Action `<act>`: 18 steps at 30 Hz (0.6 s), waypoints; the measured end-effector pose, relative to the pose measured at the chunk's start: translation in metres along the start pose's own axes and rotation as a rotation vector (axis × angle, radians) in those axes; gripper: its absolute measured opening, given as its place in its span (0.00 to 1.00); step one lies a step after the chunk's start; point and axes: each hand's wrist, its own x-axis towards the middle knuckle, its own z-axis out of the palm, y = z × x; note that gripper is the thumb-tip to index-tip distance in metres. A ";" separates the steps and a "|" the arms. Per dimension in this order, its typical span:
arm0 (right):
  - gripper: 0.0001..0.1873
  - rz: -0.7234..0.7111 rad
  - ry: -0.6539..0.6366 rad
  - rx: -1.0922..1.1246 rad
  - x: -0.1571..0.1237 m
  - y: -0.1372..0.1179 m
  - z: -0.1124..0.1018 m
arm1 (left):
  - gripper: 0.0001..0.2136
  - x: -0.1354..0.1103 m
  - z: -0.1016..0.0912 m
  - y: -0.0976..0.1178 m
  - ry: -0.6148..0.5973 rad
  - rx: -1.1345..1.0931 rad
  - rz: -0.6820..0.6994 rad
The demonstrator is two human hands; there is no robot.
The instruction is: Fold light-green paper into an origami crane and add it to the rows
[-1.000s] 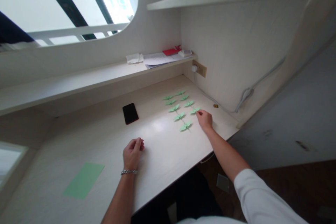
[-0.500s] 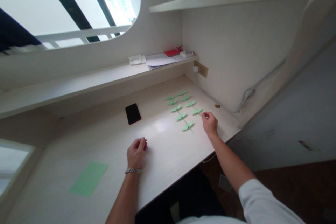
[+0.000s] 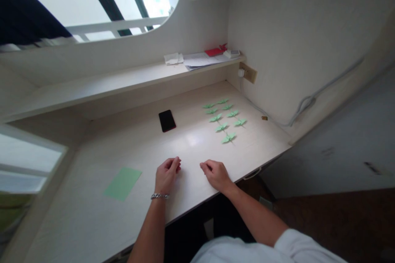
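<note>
My left hand point(image 3: 167, 174) rests on the pale desk point(image 3: 129, 144) near its front edge, fingers loosely curled with nothing in them. A metal bracelet circles that wrist. My right hand point(image 3: 216, 174) lies just to its right, also loosely curled and holding nothing. Several small green folded paper cranes point(image 3: 224, 118) lie in two rows farther back on the right, well apart from both hands. A flat sheet of green paper point(image 3: 122, 183) lies on the desk left of my left hand.
A black phone point(image 3: 167, 120) lies face down mid-desk. A ledge behind holds papers point(image 3: 197, 59), a tissue and a red item point(image 3: 215, 51). A wall socket point(image 3: 249, 73) with a white cable point(image 3: 305, 102) is on the right wall. A window is above.
My right hand has left the cranes and drawn back toward me, settling beside my left hand. The left hand stayed put. My view swung a little to the left.
</note>
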 end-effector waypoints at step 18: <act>0.25 0.041 -0.147 -0.233 -0.001 0.009 -0.012 | 0.25 -0.006 -0.164 -0.085 0.501 0.731 -0.256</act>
